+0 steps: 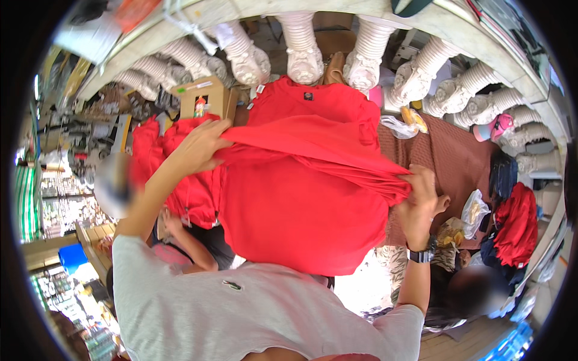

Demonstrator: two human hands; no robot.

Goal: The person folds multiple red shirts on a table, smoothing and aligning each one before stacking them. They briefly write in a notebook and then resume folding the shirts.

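Note:
A red T-shirt (301, 210) is spread wide between my two hands, its lower part hanging toward my body. My left hand (206, 146) is closed on the gathered cloth at its left side. At the right side my right hand (419, 188) grips a bunched fold; a watch sits on that wrist. Beyond the raised fold lies red cloth with a collar and a dark neck label (308, 96). I cannot tell whether it belongs to the same T-shirt. More crumpled red garments (195, 189) lie beside my left forearm.
A brown textured cloth (460, 156) covers the table to the right, with a plastic bag of food (412, 122) on it. A cardboard box (205, 99) stands at the far left. White balusters (304, 54) line the back. People sit at left and right; red clothes (516, 225) hang at far right.

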